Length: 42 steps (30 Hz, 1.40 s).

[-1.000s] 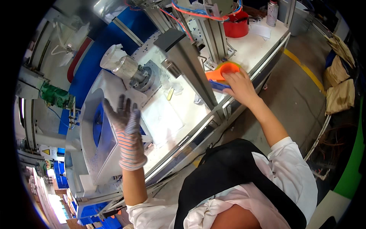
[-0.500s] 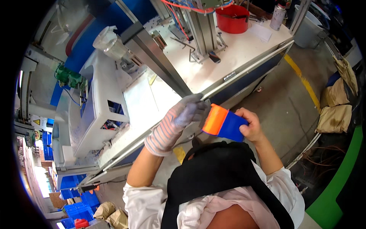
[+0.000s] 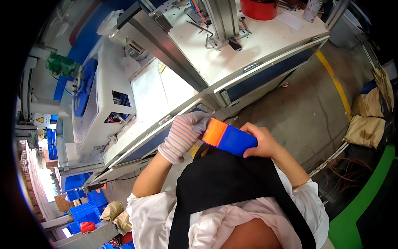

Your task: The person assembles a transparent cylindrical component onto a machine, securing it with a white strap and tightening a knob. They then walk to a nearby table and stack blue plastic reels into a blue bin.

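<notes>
Head view, looking down at 2 hands held close to the chest, above a black apron (image 3: pixel 232 182) worn over a white shirt. The thing in hand is a flat, rectangular blue block with an orange end section (image 3: pixel 230 137); the blue part makes up the larger share of its length, the orange part forms the left end, and a straight seam divides the 2 colours. It lies tilted, orange end slightly higher, in front of the person's body and just off the near edge of a white workbench with a blue front panel (image 3: pixel 265 70).

The right hand (image 3: pixel 261 143), bare, wraps the blue end, thumb on top and fingers curled beneath, a closed grasp on the block. The left hand (image 3: pixel 182 135), in a striped knit glove, is bent with its fingertips touching the orange end; whether it pinches or merely rests there cannot be told.

On the bench stand a grey metal column (image 3: pixel 222 16) and a red round tub (image 3: pixel 265 8). To the left sits a white machine housing with a blue disc (image 3: pixel 85 87). Tan sacks (image 3: pixel 365 124) lie on the grey floor at right.
</notes>
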### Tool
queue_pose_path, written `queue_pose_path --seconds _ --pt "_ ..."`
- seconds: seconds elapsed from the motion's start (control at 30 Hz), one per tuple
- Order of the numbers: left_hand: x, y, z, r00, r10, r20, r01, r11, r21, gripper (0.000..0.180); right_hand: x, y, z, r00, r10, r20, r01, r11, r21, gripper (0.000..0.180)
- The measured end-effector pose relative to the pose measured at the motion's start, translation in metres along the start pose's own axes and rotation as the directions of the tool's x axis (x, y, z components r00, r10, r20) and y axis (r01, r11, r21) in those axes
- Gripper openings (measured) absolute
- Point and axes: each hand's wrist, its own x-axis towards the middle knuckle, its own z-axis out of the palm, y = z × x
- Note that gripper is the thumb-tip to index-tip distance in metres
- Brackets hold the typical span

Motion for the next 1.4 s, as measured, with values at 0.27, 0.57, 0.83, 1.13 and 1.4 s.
queue_pose_path --seconds 0.27,0.57,0.83,1.13,1.4 --pt "-0.034 0.025 -0.092 0.834 0.249 -0.492 -0.328 0.941 -0.082 0.023 -0.014 -0.006 -0.012 0.993 0.059 -0.099 -0.089 0.94 -0.328 0.056" --pt "-0.077 0.056 -0.02 0.724 0.687 0.057 -0.338 0.282 0.898 0.038 0.005 -0.029 0.007 0.927 -0.015 -0.374 -0.228 0.77 -0.596 0.044" --pt "-0.116 0.147 -0.018 0.651 0.756 -0.066 -0.375 0.396 0.838 0.029 0.035 -0.038 -0.033 0.871 -0.222 -0.439 -0.255 0.559 -0.789 0.049" --pt "-0.095 0.126 -0.094 0.802 0.522 -0.289 -0.487 0.853 0.189 0.024 0.192 -0.027 -0.034 0.791 -0.511 -0.336 -0.079 0.46 -0.884 0.046" --pt "-0.084 0.124 -0.22 0.843 0.501 -0.199 -0.499 0.864 0.064 0.028 0.173 -0.078 0.041 -0.002 -0.864 -0.504 0.643 0.385 -0.662 0.067"
